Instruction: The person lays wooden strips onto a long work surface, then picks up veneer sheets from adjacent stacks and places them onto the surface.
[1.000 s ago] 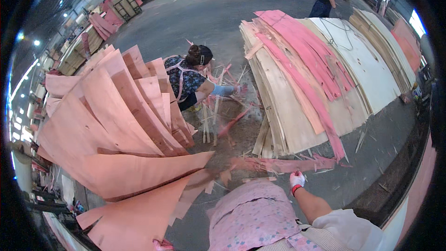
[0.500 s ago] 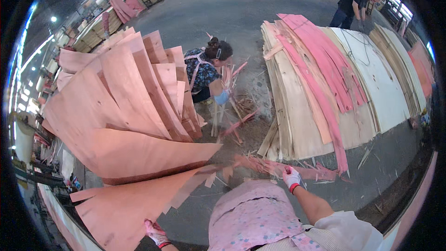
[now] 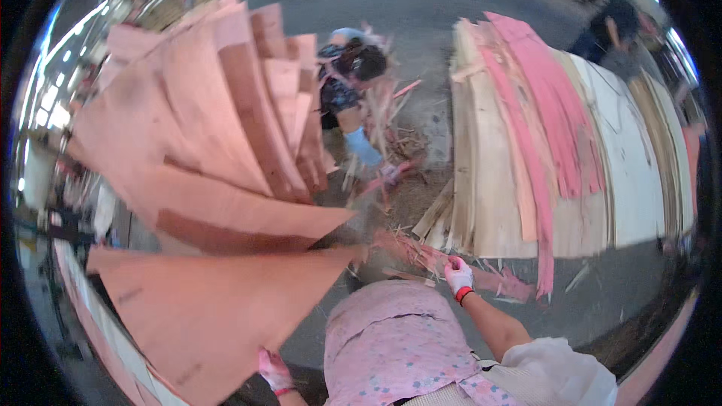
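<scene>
From where I stand, a person in a floral pink apron [image 3: 398, 334] works over a gray floor [image 3: 353, 0]. Their gloved left hand [image 3: 274, 371] is closed on the near right edge of an orange-pink sheet [image 3: 218, 316], which spreads toward the left, just in front of a fanned stack [image 3: 188, 113] of similar sheets. The gloved right hand [image 3: 457, 277] has its fingers curled in, over pink scraps [image 3: 500, 283]; I cannot tell whether it grips any. Beyond, a crouching co-worker [image 3: 342, 94] in a blue sleeve [image 3: 362, 146] reaches toward strips on the floor. To the right lies a pale stack [image 3: 489, 188] with torn pink pieces [image 3: 541, 83] on top.
</scene>
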